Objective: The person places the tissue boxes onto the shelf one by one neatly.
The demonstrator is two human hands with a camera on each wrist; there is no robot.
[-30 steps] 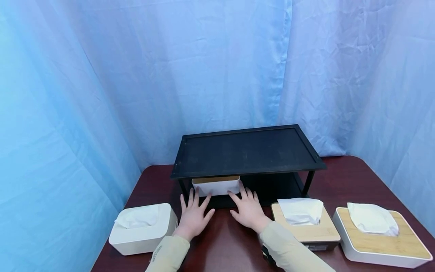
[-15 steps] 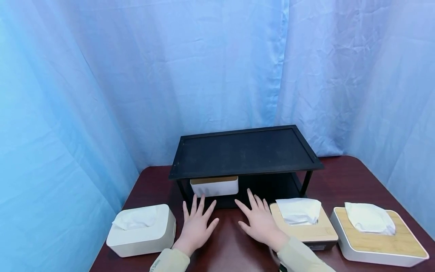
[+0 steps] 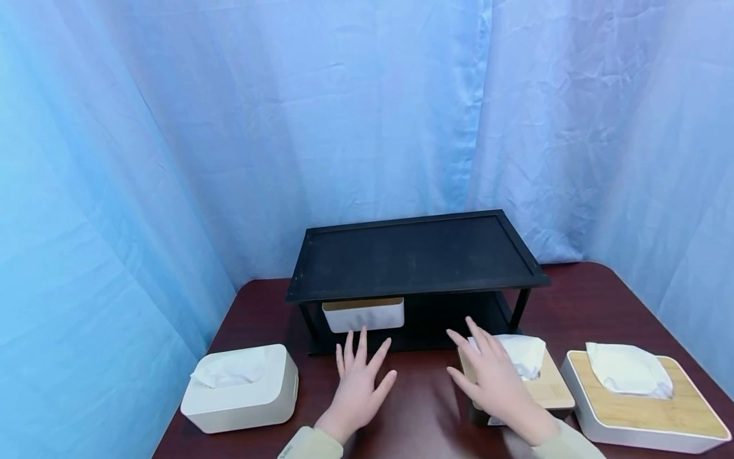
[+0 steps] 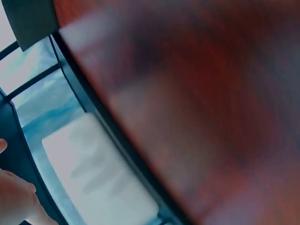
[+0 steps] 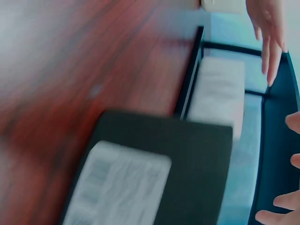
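My left hand [image 3: 357, 395] hovers with spread fingers over the table, just in front of the black two-tier rack [image 3: 413, 255]. Inside the rack's lower tier, at the left, sits a white tissue box [image 3: 373, 318] with a wood-coloured top; its white side also fills part of the left wrist view. To the right, my right hand [image 3: 497, 386] is held over a dark tissue box [image 3: 553, 386] with a light wood top and a white tissue, hiding its left part. In the right wrist view this box's dark side [image 5: 201, 150] carries a white label. Neither hand holds anything.
An all-white tissue box [image 3: 237, 389] stands at the left of the dark red table [image 3: 413, 433]. A white one with a bamboo top [image 3: 688, 401] lies at the far right, beside the dark box. Blue curtains [image 3: 373, 127] hang behind and at both sides.
Both hands have drawn back from the white tissue box in the rack and shifted right. My right hand has moved over the dark tissue box. The boxes stay in place.
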